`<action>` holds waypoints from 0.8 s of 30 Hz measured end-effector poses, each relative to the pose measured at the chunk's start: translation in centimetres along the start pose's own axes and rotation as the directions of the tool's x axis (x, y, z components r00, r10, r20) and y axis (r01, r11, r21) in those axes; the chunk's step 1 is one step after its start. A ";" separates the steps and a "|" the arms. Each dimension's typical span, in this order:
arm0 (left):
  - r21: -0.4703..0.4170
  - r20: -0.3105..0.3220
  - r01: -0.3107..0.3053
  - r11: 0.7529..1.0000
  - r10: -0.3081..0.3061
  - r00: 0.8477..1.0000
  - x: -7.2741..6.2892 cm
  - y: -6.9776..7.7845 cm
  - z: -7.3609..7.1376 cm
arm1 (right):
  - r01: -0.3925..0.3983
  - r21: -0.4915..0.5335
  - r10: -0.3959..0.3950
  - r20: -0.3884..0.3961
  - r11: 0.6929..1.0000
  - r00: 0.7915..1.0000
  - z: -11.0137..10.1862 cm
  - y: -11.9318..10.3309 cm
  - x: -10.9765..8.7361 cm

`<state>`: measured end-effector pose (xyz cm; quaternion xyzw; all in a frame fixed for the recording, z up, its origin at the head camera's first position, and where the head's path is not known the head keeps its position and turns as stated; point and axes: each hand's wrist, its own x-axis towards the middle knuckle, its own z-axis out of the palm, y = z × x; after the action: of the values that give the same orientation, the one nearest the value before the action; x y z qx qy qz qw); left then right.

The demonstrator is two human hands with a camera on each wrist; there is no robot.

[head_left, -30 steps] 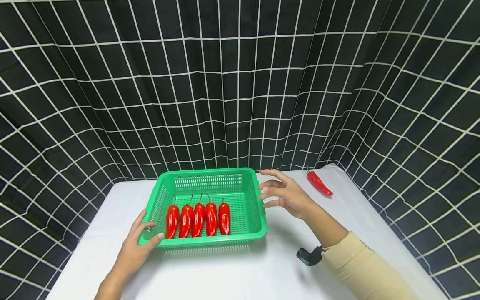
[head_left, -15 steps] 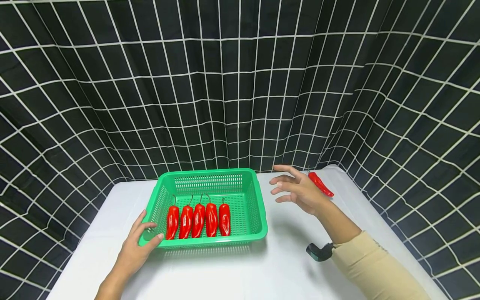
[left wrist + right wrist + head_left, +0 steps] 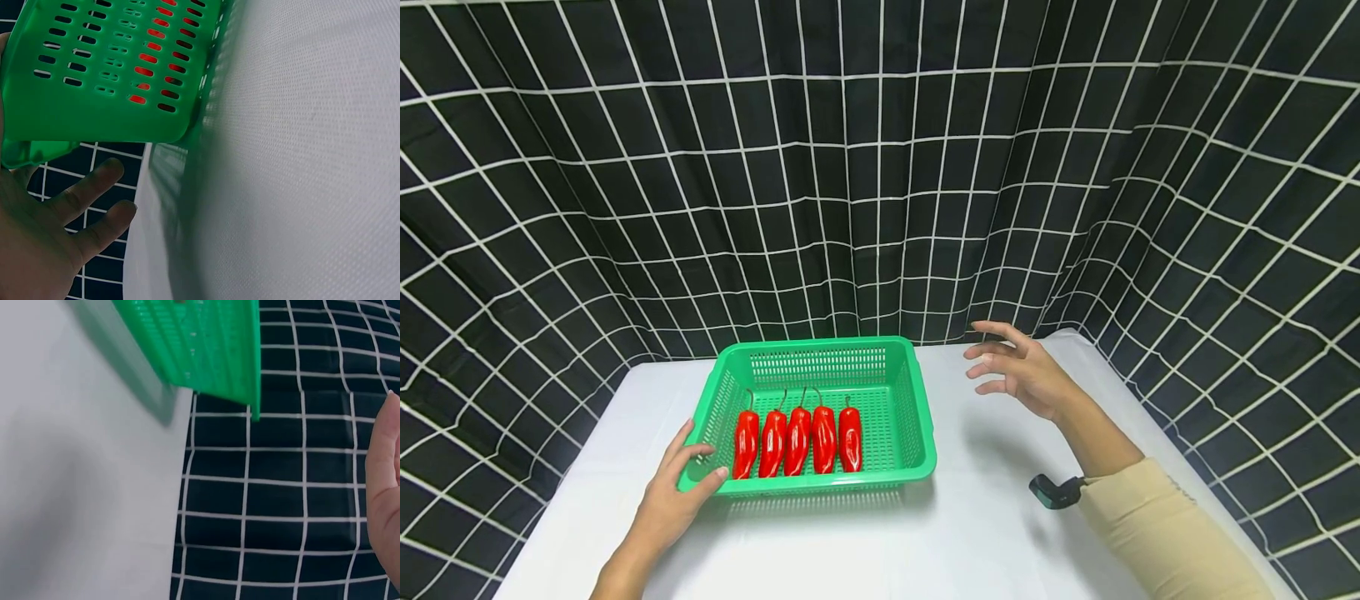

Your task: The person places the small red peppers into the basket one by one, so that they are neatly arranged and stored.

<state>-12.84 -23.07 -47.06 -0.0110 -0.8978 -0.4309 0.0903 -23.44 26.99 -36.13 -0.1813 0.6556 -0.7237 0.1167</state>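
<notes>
A green plastic basket (image 3: 901,400) with slotted walls sits on the white table. Inside it, several red chili peppers (image 3: 798,442) lie side by side, stems pointing away from me. My left hand (image 3: 672,492) grips the basket's near left corner, with thumb and index finger over the rim. Below the rim, two other fingers (image 3: 100,234) of that hand extend outside the basket in the left wrist view. To the right of the basket, my right hand (image 3: 1024,371) is in the air with loosely bent fingers, holding nothing. In the right wrist view, only the edge of this hand shows.
A white cloth covers the table (image 3: 820,550). Behind and on both sides hangs a black curtain (image 3: 880,208) with a white grid. A small dark device (image 3: 1055,492) is strapped at the right wrist, by the beige sleeve (image 3: 1165,529).
My right hand has moved right, away from the basket's right rim. The lone chili pepper at the far right is now hidden behind it. My left hand and the basket have stayed in place.
</notes>
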 end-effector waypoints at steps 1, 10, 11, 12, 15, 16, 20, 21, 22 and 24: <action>0.002 0.002 0.002 1.000 -0.002 1.000 0.0 0.0 0.0 | -0.001 -0.001 0.001 0.000 1.000 1.000 -0.2 0.0 0.0; 0.003 -0.003 -0.001 1.000 0.001 1.000 -0.1 0.2 -0.1 | 0.000 0.008 0.000 0.011 1.000 1.000 -2.1 1.0 0.1; 0.005 -0.004 0.000 1.000 0.000 1.000 0.0 0.2 -0.1 | 0.003 0.012 -0.003 0.011 1.000 1.000 -2.3 1.1 0.1; 0.007 -0.001 0.003 1.000 -0.003 1.000 0.0 0.2 -0.1 | 0.003 0.018 -0.003 0.009 1.000 1.000 -2.5 1.2 0.0; 0.013 0.006 0.011 1.000 -0.011 1.000 0.0 0.2 -0.1 | 0.002 0.028 -0.002 -0.010 1.000 1.000 -3.2 1.6 0.0; 0.015 0.008 0.013 1.000 -0.013 1.000 0.0 0.2 -0.1 | 0.002 0.027 -0.001 -0.019 1.000 1.000 -3.4 1.8 0.0; 0.012 0.008 0.013 1.000 -0.013 1.000 0.0 0.2 0.0 | 0.006 0.021 -0.005 -0.047 1.000 0.999 -4.5 2.4 0.1; 0.009 0.008 0.013 1.000 -0.013 1.000 0.0 0.2 0.0 | 0.010 0.016 -0.009 -0.051 1.000 0.999 -4.8 2.5 0.1; 0.008 0.008 0.014 1.000 -0.014 1.000 0.0 0.2 0.0 | 0.016 0.019 -0.015 -0.048 1.000 0.999 -5.1 2.6 0.1; 0.006 0.008 0.014 1.000 -0.014 1.000 0.0 0.2 0.0 | 0.021 0.021 -0.020 -0.052 1.000 0.998 -5.5 2.8 0.1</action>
<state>-12.79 -22.92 -46.90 -0.0062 -0.8995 -0.4287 0.0838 -26.02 31.66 -39.36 -0.1680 0.6484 -0.7365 0.0941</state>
